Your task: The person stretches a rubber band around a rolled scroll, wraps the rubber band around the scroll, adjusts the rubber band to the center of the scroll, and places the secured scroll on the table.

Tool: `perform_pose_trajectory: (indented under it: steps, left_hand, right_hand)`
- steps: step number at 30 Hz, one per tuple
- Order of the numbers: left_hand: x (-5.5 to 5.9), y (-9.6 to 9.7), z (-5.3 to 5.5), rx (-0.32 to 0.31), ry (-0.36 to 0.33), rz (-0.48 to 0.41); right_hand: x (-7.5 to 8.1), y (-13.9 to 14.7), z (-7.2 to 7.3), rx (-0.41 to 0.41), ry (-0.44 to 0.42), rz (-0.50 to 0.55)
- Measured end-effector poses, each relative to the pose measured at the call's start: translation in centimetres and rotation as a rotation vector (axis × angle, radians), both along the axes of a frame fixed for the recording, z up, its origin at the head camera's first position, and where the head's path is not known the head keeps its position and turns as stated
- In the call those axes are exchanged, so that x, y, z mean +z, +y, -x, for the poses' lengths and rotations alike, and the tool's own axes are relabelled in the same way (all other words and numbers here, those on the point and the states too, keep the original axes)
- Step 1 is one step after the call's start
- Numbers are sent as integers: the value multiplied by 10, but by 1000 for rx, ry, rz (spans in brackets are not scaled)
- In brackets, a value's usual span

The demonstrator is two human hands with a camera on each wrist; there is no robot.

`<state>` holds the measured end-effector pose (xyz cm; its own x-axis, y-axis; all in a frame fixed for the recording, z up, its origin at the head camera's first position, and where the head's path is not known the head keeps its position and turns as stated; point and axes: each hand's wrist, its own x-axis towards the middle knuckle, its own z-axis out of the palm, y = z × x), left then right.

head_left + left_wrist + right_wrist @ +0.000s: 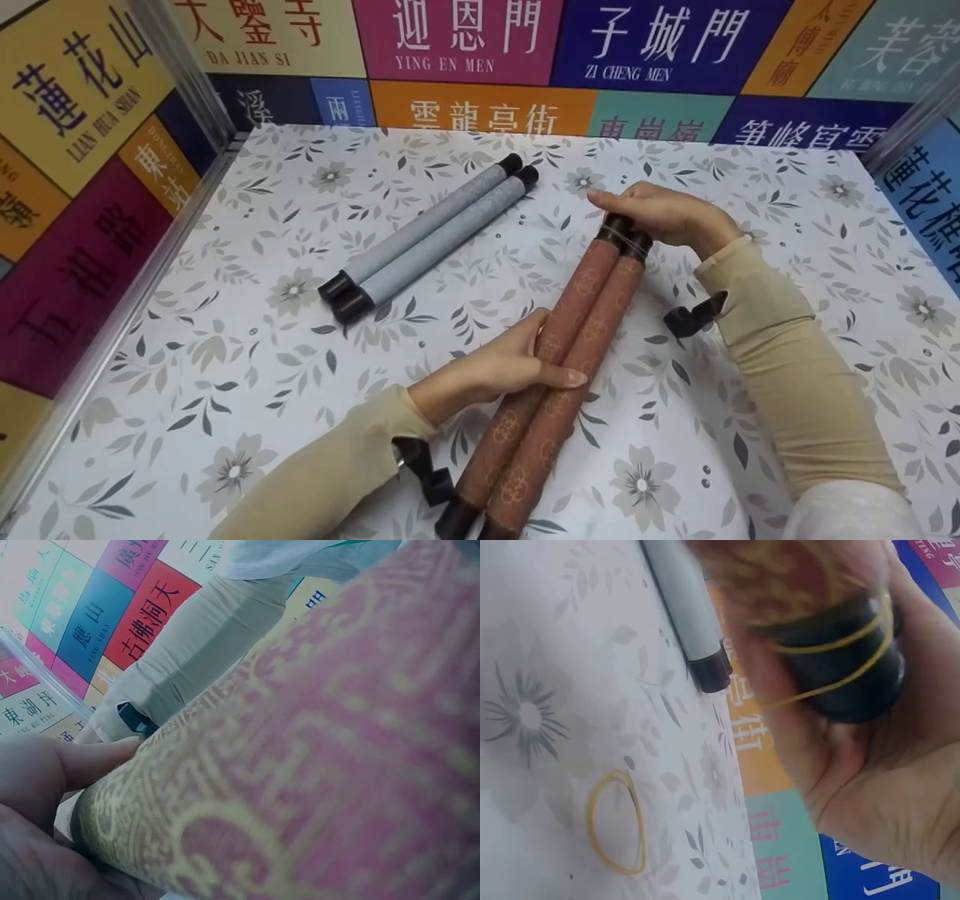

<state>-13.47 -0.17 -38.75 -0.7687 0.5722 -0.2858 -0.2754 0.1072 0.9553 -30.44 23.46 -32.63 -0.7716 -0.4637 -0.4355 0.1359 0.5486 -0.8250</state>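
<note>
A reddish-brown patterned scroll (555, 405), rolled from both ends into two parallel rolls with black end knobs, slants up across the table. My left hand (510, 364) grips it around the middle, thumb laid across the top. At the far end, my right hand (667, 214) holds the black knobs (847, 675). A thin yellow rubber band (832, 645) loops around those knobs, touching the right hand's fingers. In the left wrist view, the scroll's pink and gold pattern (322, 742) fills much of the picture, near the left thumb (97, 761).
A pale grey-blue rolled scroll (442, 232) with dark knobs lies to the left of the brown one. Another yellow rubber band (616, 821) rests on the floral tablecloth (225, 360). Panels with Chinese lettering (457, 41) stand behind and beside the table.
</note>
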Motion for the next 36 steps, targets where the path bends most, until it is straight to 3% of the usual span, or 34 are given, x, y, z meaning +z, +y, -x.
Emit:
perform_pose_trajectory:
  steps: [4,10,16,22,24,29,32,36]
  left_hand:
    - [2,0,1,32,0,-11]
    - [5,-1,3,85,18,-32]
    - [8,-3,5,122,42,-38]
    - [10,-5,6,165,40,-96]
    - [10,-5,6,171,39,-103]
    - [7,-5,7,178,41,-86]
    - [7,-4,6,183,42,-75]
    - [8,-2,6,195,55,-73]
  right_hand:
    - [-2,-6,-2,-110,94,34]
    - [0,-16,-4,-204,201,54]
    - [2,-19,-9,-311,345,167]
    - [3,-11,-21,-262,504,386]
    - [2,-10,-25,-212,588,363]
    - [3,-14,-32,-140,762,93]
    - [5,-19,-36,-131,814,-11]
    - [9,-22,-41,-121,848,-65]
